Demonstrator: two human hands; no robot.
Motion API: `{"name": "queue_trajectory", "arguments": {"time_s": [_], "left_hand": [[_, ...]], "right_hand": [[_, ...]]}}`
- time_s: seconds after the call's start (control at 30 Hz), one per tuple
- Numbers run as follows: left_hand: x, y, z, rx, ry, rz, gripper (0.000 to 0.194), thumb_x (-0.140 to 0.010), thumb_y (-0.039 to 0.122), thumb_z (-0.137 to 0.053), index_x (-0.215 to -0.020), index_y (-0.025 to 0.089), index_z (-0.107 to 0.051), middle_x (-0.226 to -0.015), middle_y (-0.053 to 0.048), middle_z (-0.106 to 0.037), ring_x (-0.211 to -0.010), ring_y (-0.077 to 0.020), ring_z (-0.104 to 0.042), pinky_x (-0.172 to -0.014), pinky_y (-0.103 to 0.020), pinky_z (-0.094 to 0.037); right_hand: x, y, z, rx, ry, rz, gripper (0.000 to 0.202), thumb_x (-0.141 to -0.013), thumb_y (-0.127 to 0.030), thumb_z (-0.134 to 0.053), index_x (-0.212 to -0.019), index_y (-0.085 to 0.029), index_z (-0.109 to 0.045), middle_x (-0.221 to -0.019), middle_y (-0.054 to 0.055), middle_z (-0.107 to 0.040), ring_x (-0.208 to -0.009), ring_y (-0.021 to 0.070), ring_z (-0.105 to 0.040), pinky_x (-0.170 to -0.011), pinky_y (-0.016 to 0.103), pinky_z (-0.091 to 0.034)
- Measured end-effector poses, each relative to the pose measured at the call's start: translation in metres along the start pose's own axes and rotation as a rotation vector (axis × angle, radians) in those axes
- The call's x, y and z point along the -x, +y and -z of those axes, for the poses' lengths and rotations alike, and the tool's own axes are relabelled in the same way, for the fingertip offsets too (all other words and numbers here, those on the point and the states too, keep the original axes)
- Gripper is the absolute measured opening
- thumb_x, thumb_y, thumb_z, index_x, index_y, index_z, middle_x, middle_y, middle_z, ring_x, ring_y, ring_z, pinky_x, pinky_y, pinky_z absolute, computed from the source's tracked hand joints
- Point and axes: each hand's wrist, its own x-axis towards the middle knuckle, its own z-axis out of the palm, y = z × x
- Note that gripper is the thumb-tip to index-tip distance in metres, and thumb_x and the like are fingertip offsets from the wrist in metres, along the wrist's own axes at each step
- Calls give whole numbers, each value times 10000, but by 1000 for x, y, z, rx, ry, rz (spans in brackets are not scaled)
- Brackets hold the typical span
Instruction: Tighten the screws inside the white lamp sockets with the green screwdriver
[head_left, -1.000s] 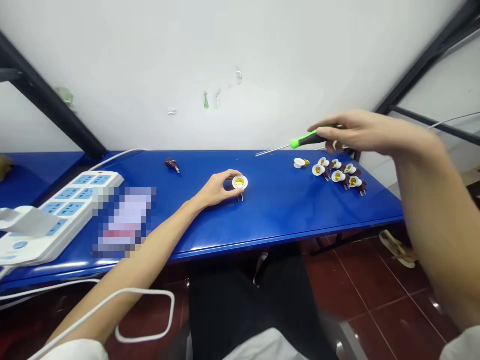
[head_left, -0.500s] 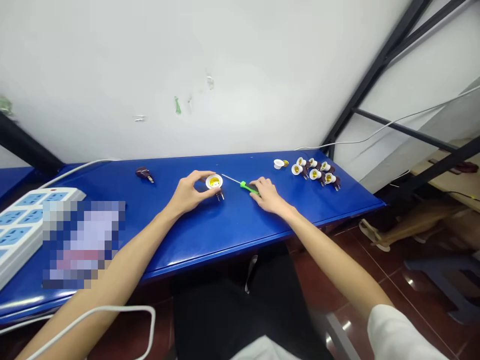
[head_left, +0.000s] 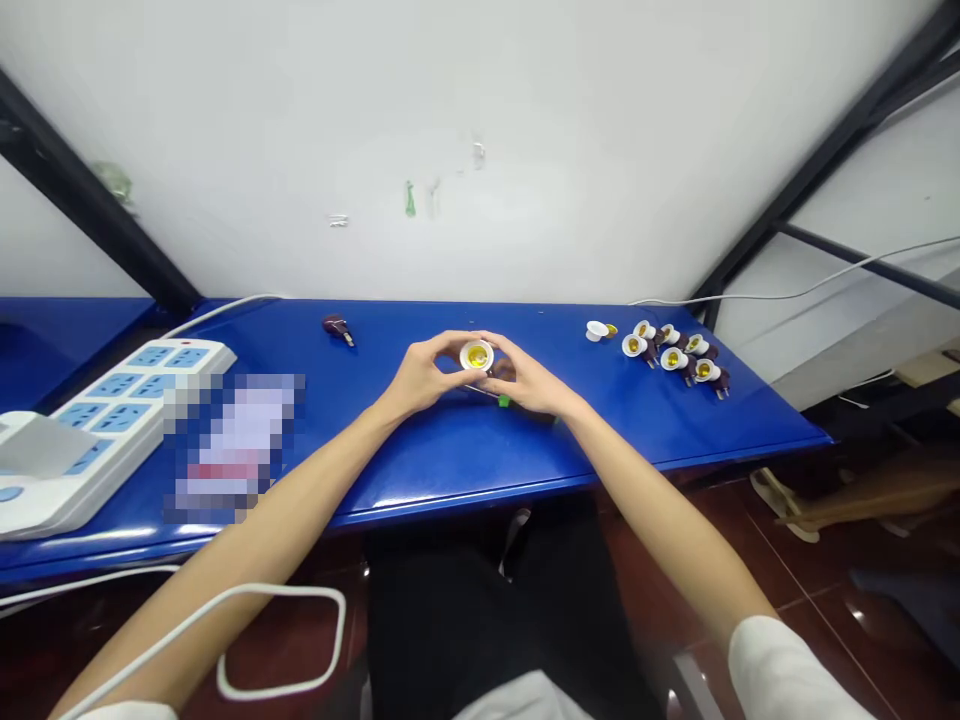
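Note:
A white lamp socket (head_left: 477, 356) with a gold-coloured inside faces up at the middle of the blue table. My left hand (head_left: 430, 377) grips it from the left, thumb in front and fingers behind. On the other side my right hand (head_left: 523, 375) closes round the same socket, its fingertips near those of my left hand. Beneath my right hand lies a screwdriver, of which a green part (head_left: 504, 401) shows. The underside of the socket is hidden by my hands.
A dark plug piece (head_left: 338, 329) lies at the back left. Several sockets with dark plugs (head_left: 673, 360) and a white socket part (head_left: 596, 331) are at the right. On the left are a white power strip (head_left: 135, 440), a blurred-out flat object (head_left: 240, 440) and a white cable (head_left: 281, 590).
My right hand has let go of the screwdriver and moved onto the socket beside my left hand. The camera view has shifted left, so the table things appear further right.

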Motion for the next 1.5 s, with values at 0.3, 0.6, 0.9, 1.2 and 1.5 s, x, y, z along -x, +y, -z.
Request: {"name": "queue_trajectory", "arguments": {"time_s": [0.3,0.6,0.9,1.2,1.5], "left_hand": [[2,2,-1,-260,-84,-124,602,-883,462,-811,-1422,247,-654,-1324,-112,-713,-1002,-201,-653,-960,-384,-555],[-1,-3,2,-374,-493,-103,373,-936,621,-696,-1058,298,-836,-1125,-70,-744,-1077,-261,-586,-1006,-452,-403],[-4,-38,-5,-471,-377,-263,428,-1044,582,-511,-1016,309,-839,-1058,-92,-762,-1023,-263,-577,-941,-452,-386],[-18,-32,-13,-666,-315,-345,376,-1073,466,-494,-1026,305,-831,-1141,-111,-753,-1136,-299,-560,-988,-498,-383],[-64,-30,-30,-632,-323,-211,260,-1008,362,-583,-1029,303,-836,-1209,-131,-726,-1196,-327,-537,-1034,-527,-389]], "right_hand": [[-4,34,29,241,219,-67,644,-891,-305,-672,-1507,-266,-489,-1504,97,-612,-1107,231,-716,-980,421,-621],[-14,70,116,666,418,-384,538,-785,-155,-673,-1321,-172,-630,-1353,191,-596,-1275,380,-620,-1168,594,-450],[57,50,192,805,633,-421,478,-886,-342,-659,-1330,-165,-655,-1394,184,-550,-1084,280,-672,-1092,494,-518],[179,53,222,768,892,-429,241,-805,-308,-592,-987,-194,-702,-1013,101,-658,-720,202,-588,-914,512,-568],[126,52,189,683,867,-266,234,-833,-279,-595,-1017,-212,-722,-1060,88,-691,-745,194,-620,-871,425,-577]]}}
